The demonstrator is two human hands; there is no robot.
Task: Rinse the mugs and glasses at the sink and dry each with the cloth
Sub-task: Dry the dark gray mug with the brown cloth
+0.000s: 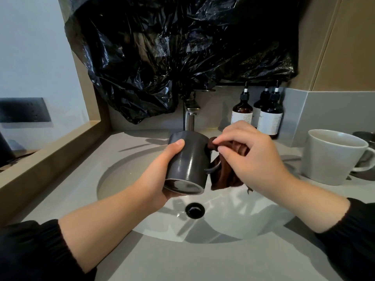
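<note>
Over the white sink basin (233,220) my left hand (162,171) grips a dark grey mug (190,161), tilted with its base toward me and its mouth pointing away. My right hand (251,153) holds a bunched brown cloth (225,175) and pinches part of it against the mug's side by the handle. The rest of the cloth hangs down below my right hand. A white mug (332,157) stands upright on the counter at the right. The tap (189,116) rises just behind the dark mug; no water is visible running.
Three brown pump bottles (267,116) stand behind the sink at the right. A black plastic sheet (172,47) covers the wall above the tap. A metal object (365,136) shows behind the white mug. A wooden ledge (48,159) borders the grey counter (182,260) at the left.
</note>
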